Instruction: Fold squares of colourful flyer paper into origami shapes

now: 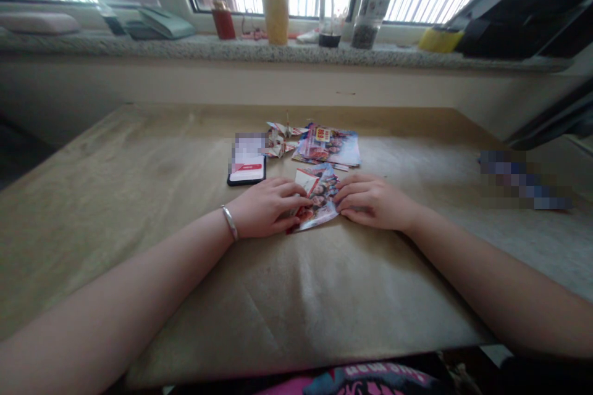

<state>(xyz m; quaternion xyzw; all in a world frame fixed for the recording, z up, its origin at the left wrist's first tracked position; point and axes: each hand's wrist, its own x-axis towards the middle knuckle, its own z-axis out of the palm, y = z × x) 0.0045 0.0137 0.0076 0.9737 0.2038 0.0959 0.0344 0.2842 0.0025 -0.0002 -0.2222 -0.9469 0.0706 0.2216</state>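
A colourful printed sheet of paper lies on the table in front of me, with a white folded flap at its upper left. My left hand, a silver bangle on its wrist, has its fingers closed over the sheet's left edge. At the right edge my right hand grips the paper between thumb and fingers. Just behind the sheet is a stack of similar printed papers. Folded paper figures, crane-like in shape, sit left of the stack. A phone with its screen lit rests beside them.
A blurred-out bluish item lies at the table's right. Along the granite windowsill stand a red bottle, a tall yellowish cylinder, clear containers and a yellow object. The table has a tan cover.
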